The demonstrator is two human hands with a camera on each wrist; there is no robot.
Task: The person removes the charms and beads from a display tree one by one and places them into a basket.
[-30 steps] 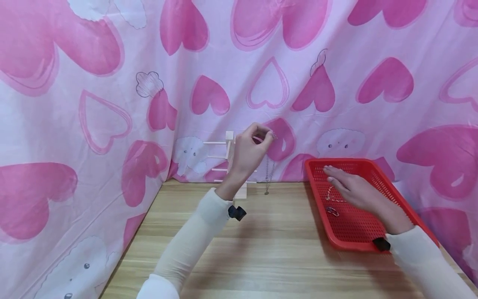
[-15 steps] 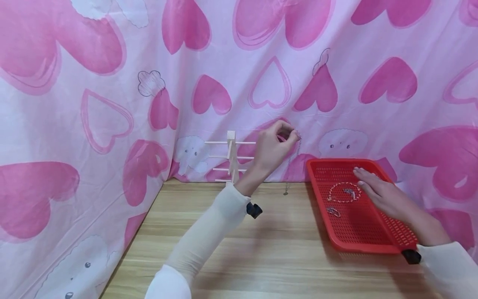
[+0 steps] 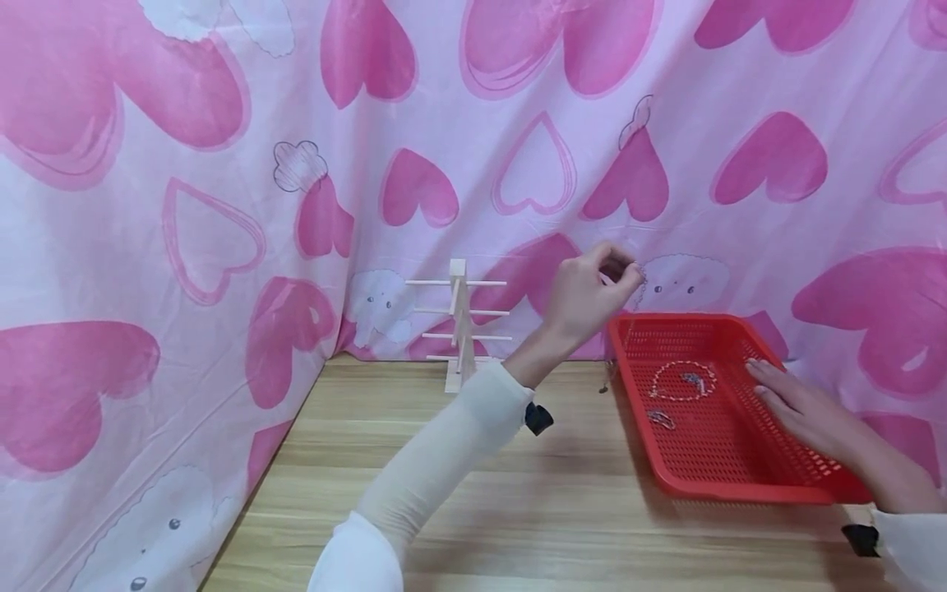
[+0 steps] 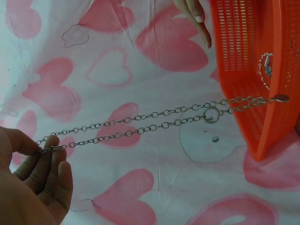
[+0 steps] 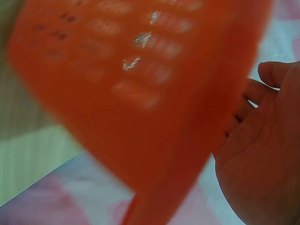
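Observation:
A silver chain necklace point(image 4: 154, 114) with a ring clasp and a small round tag hangs from my left hand point(image 3: 589, 292), pinched between thumb and fingers. In the head view its lower end dangles beside the left rim of the red basket point(image 3: 644, 440). My right hand point(image 3: 814, 411) is over the basket's right side, fingers fairly straight, holding nothing; in the right wrist view the hand point(image 5: 262, 140) is beside the basket wall. Whether it touches the rim I cannot tell. Inside the basket lie a beaded loop point(image 3: 682, 399) and a small bracelet-like piece point(image 3: 661, 420).
A pale wooden rack point(image 3: 460, 329) with several thin pegs stands at the back of the wood-grain table point(image 3: 355, 477), left of my left hand. Pink heart-print cloth point(image 3: 444, 82) hangs behind and along the left side.
My left hand has moved right with the necklace, away from the wooden rack to the basket's left edge. My right hand has shifted right, from over the basket's middle to its right side.

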